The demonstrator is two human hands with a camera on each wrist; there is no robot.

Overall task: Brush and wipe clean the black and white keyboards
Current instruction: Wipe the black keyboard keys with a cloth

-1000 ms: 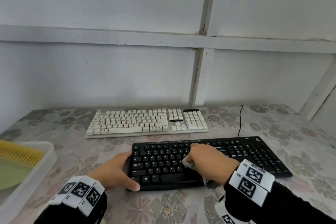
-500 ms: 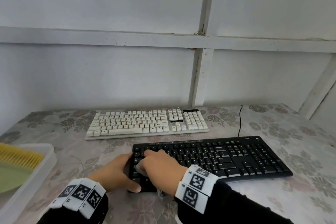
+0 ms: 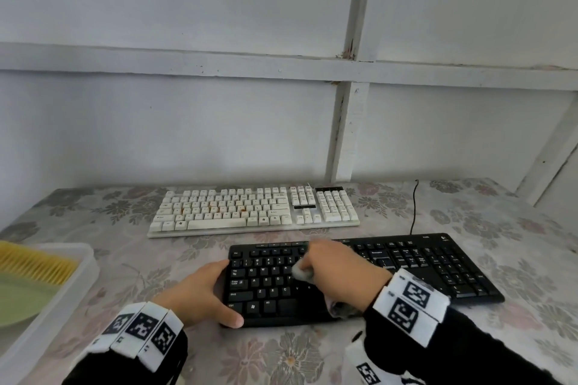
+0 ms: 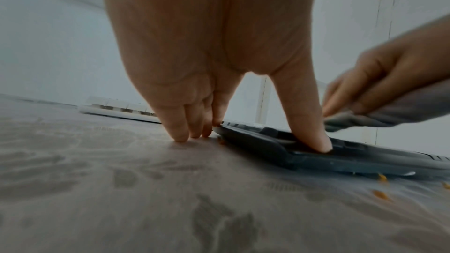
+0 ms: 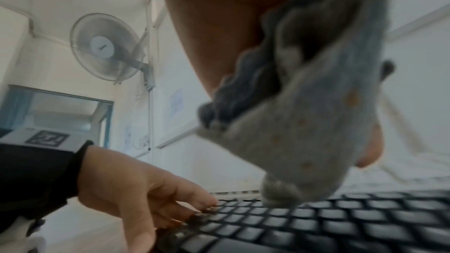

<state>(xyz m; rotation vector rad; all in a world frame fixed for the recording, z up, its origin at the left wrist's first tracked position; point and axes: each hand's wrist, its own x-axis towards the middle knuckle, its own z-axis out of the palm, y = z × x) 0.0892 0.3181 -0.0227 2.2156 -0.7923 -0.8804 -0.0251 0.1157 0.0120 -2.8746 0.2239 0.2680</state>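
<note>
Grey cloth gripped by right hand, moved 3 o'clock since | left hand still bracing black plastic keyboard, fingers relaxed

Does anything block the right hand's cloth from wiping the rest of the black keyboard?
Nothing visible does. The right hand holds the grey cloth on the black keyboard; keys to its right lie bare. The left hand only braces the left end.

Matt black plastic keyboard, fuzzy grey cloth
</note>
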